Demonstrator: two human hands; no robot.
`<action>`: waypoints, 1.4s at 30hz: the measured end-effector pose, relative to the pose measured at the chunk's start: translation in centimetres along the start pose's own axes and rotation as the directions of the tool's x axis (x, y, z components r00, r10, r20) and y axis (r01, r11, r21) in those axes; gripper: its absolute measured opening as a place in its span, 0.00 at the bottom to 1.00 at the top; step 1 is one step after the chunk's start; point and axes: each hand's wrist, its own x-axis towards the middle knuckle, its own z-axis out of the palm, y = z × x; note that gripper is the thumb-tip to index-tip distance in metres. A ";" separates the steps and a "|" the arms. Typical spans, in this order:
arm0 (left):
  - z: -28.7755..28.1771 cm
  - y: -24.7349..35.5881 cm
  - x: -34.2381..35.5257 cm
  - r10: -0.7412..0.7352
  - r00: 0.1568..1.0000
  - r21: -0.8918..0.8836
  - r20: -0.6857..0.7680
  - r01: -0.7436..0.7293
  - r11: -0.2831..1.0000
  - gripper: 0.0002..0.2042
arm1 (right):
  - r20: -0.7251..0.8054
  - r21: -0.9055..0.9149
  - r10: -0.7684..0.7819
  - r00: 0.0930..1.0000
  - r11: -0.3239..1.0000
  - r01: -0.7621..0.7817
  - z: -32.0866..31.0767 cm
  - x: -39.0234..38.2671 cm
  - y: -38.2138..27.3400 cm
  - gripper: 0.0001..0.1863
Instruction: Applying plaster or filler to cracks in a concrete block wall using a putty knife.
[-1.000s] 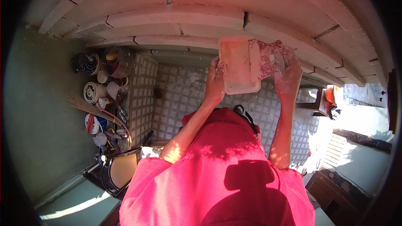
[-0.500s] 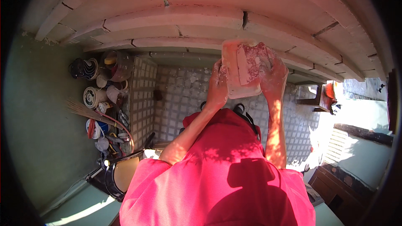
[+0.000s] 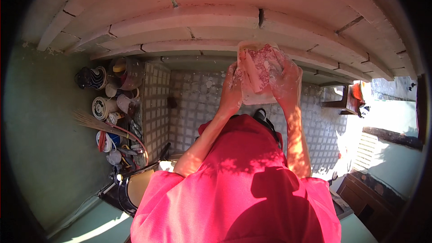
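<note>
In both hands, up in front of my red shirt, is a pale, plaster-smeared rectangular tray (image 3: pixel 246 92). My left hand (image 3: pixel 231 90) is closed on its left edge. A flat scraper (image 3: pixel 264 65), mottled pink and red with a band of pink paste, lies tilted over the tray's inside. My right hand (image 3: pixel 286 85) is closed at the scraper's right end, against the tray's right side; its fingertips are partly hidden. Both hands are dusted with pale residue.
Long pale beams (image 3: pixel 193 15) cross the top of the view. Along the left green wall (image 3: pixel 40 121) stand buckets (image 3: pixel 101 108), a twig broom (image 3: pixel 90 121) and hoses. A wooden stool (image 3: pixel 337 105) stands at right on the tiled floor (image 3: pixel 189 108), with a sunlit opening beyond.
My right hand and the scraper have moved left, from beyond the tray's right edge onto the tray. The tray has shifted slightly, and more of its inside is covered by the scraper.
</note>
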 end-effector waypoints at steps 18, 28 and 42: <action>0.0 -1.1 0.8 -0.022 0.999 -0.019 0.025 0.023 1.000 0.16 | -0.074 0.127 0.038 0.997 0.992 -0.029 0.1 -0.9 0.9 0.18; 0.7 -0.9 1.1 -0.063 0.998 0.034 -0.014 0.064 0.997 0.17 | 0.041 0.679 0.259 0.965 0.701 -0.218 -2.2 -1.1 4.9 0.18; -1.5 -6.6 4.2 -0.092 0.990 -0.218 0.106 0.113 0.969 0.22 | -0.574 0.629 0.055 0.817 0.669 0.397 -8.5 6.5 1.7 0.27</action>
